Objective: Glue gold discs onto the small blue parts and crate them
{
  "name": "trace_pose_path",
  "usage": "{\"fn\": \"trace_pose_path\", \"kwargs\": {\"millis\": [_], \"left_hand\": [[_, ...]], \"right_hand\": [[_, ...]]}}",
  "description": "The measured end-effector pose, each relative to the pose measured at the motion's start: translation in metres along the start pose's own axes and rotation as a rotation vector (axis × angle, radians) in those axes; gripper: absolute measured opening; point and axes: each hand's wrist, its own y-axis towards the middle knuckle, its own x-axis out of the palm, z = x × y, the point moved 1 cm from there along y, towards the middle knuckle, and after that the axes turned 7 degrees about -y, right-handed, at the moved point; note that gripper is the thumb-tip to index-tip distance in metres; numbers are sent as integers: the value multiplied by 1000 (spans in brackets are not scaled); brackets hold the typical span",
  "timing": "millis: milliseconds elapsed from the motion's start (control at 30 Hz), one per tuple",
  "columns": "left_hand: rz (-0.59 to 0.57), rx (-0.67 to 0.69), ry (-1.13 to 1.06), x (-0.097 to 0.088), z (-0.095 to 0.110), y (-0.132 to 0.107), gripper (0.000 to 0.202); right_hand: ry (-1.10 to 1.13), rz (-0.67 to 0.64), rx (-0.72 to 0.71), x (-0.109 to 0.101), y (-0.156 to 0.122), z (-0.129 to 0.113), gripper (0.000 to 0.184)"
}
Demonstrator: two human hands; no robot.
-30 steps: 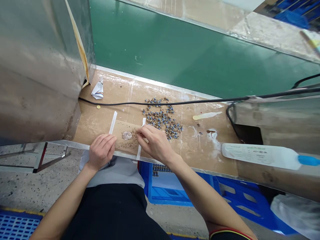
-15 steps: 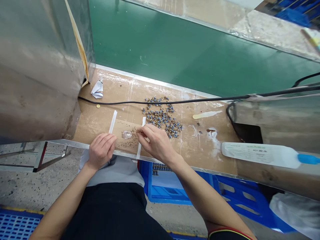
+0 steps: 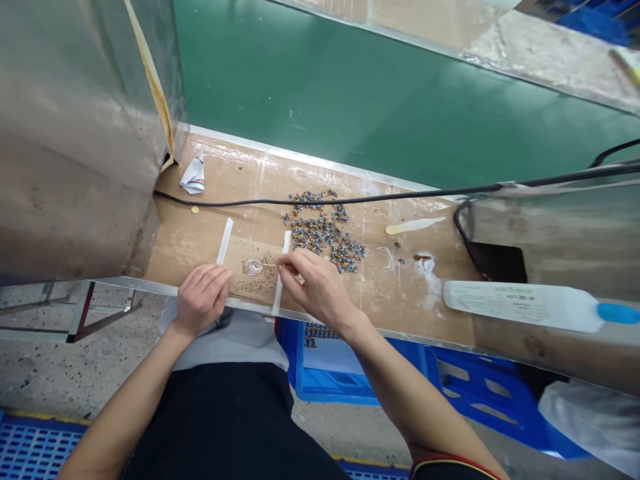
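Note:
My right hand (image 3: 320,283) is closed in a pinch on a thin pale stick (image 3: 270,265). The stick points left, its tip close to a small round clear patch (image 3: 253,267) that looks like a shallow dish or a pool of liquid; I cannot tell which. Tiny brown bits (image 3: 260,283) lie scattered around it on a cardboard strip between two white tape strips (image 3: 225,240). At the strip's left end, my left hand (image 3: 204,297) rests on the bench's front edge, fingers flat and side by side, with nothing seen in them. Many small blue-and-brass parts (image 3: 323,233) lie loosely piled beyond my right hand.
A black cable (image 3: 380,198) crosses the cardboard-covered bench (image 3: 400,300). To the right lie a flat pale spatula-like piece (image 3: 415,226) and a white bottle with a blue cap (image 3: 520,305). Metal walls (image 3: 90,147) flank both sides. Below the front edge is a blue crate (image 3: 335,387).
My right hand has drawn back slightly to the right with the stick. My left hand stays in place. The whole view has shifted a little.

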Motion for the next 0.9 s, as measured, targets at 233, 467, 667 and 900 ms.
{"fn": "trace_pose_path", "kwargs": {"millis": [233,467,667,900], "left_hand": [[-4,-5,-2,0,-1,-1,41],[-8,4,0,0,-1,1,39],[-12,-1,-1,-1,-1,1,37],[-17,-1,3,-1,-1,1,37]], "right_hand": [[58,9,47,1,-8,-1,12],[128,47,84,10,-17,-3,14],[194,75,145,12,-22,-7,15],[237,95,190,14,-23,-10,15]]}}
